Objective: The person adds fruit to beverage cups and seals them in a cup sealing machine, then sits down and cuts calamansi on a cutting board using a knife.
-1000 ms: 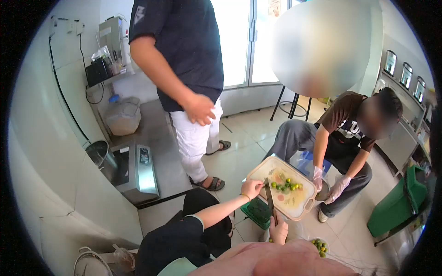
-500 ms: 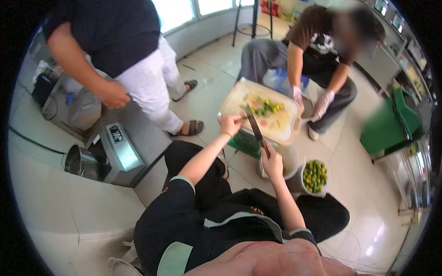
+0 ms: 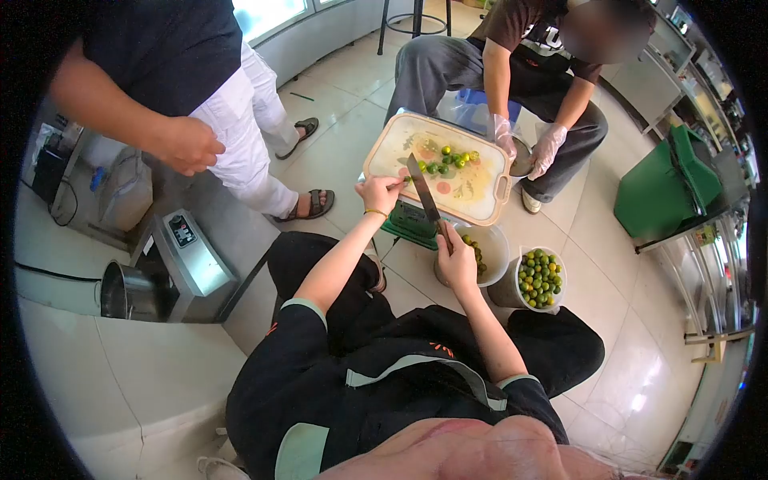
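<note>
My right hand (image 3: 456,260) is closed round the handle of a kitchen knife (image 3: 422,190), whose dark blade slants up over the near side of the cutting board (image 3: 392,144). Beside the blade, my left hand (image 3: 379,195) pinches a small green lime (image 3: 406,179), mostly covered by the fingertips. Several limes (image 3: 444,166), some seemingly cut, lie in the middle of the board, which is wet and stained. Below the board stand a white bucket (image 3: 498,250) with some limes inside and a second bucket (image 3: 506,290) heaped with green and orange-tinged limes.
Opposite me sits a person in clear gloves (image 3: 549,150) holding a metal bowl (image 3: 522,157). Another person in white trousers (image 3: 240,128) stands at left. A green bin (image 3: 668,184) is at right. A steel pot (image 3: 132,292) and an appliance (image 3: 192,256) are at left.
The view has shifted, so the scene sits a little further left and higher. Both my hands keep their holds, the knife blade still beside my left fingertips.
</note>
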Demonstrator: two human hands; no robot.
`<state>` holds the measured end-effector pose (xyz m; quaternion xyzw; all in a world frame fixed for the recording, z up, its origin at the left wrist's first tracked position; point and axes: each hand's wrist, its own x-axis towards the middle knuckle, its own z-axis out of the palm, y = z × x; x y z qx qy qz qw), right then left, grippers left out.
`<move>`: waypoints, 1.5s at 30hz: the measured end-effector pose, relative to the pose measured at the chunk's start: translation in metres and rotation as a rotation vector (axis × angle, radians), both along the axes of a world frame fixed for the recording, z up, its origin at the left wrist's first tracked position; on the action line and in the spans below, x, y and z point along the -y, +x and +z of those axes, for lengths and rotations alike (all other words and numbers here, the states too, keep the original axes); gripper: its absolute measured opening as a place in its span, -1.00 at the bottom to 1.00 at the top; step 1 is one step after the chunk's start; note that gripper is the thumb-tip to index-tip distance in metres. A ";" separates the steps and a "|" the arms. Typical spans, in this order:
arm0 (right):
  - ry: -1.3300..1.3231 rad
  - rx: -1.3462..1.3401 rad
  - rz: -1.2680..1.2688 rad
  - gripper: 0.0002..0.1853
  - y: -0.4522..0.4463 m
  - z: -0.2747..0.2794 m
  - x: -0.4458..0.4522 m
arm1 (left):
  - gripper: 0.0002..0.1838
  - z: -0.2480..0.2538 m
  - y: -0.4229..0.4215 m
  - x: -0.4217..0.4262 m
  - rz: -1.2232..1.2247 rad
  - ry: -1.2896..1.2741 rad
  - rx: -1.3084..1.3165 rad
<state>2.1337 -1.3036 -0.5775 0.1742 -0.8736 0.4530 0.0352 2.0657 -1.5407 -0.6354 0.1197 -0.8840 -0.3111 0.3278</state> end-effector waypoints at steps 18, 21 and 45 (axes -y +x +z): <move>0.018 -0.014 0.062 -0.62 -0.019 0.013 0.038 | -0.93 0.006 0.001 -0.007 0.045 -0.190 -0.117; 0.180 0.066 0.002 -0.60 0.000 0.019 0.036 | -0.93 0.005 0.002 -0.005 0.019 -0.192 -0.074; 0.150 -0.026 -0.038 -0.61 0.023 0.046 -0.071 | -0.79 0.004 -0.012 -0.020 0.385 0.507 -0.423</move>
